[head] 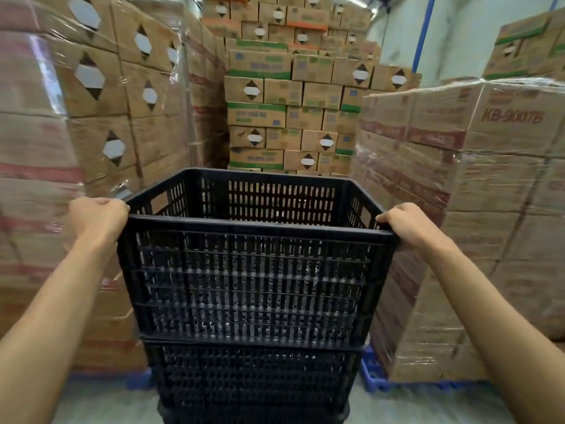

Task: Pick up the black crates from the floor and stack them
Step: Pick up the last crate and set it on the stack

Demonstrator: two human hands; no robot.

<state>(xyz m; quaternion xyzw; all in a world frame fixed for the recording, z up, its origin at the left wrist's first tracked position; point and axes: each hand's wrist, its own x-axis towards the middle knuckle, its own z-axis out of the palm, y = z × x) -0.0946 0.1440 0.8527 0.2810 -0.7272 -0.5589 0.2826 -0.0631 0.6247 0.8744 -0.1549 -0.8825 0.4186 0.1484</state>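
Observation:
A black slotted plastic crate (pixel 253 280) sits at the top of a stack, directly in front of me. My left hand (pixel 96 220) grips its rim at the near left corner. My right hand (pixel 405 224) grips the rim at the near right corner. Below it is a second black crate (pixel 253 374), and the rim of a third (pixel 253 416) shows at the bottom edge. The top crate looks empty inside.
Shrink-wrapped pallets of cardboard boxes rise close on the left (pixel 61 179) and right (pixel 474 209). More stacked boxes (pixel 290 96) close off the back. Blue pallets (pixel 376 377) edge the narrow grey floor strip (pixel 101 405).

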